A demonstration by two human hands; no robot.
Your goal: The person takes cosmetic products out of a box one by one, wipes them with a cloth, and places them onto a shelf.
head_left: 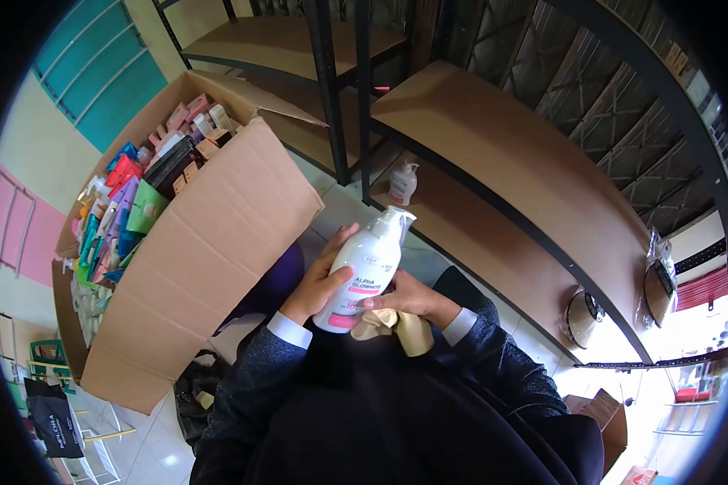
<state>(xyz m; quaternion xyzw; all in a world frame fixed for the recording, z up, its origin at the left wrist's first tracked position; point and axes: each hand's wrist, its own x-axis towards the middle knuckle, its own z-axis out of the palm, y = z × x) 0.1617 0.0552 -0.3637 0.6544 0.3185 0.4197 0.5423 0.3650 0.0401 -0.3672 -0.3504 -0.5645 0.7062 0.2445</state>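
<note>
I hold a white pump bottle (364,267) with pink lettering and a pink base, tilted, in front of my chest. My left hand (319,283) wraps around the bottle's left side. Against the bottle's lower right, my right hand (408,297) rests with its fingers pressing a beige cloth (396,327) bunched under the palm. Both arms are in dark sleeves with white cuffs.
A large open cardboard box (210,242) full of several colourful small packages stands at the left. A black-framed shelf unit with brown boards (493,137) is ahead; a second pump bottle (402,183) stands on its lower board. A dark bag (194,396) lies on the floor.
</note>
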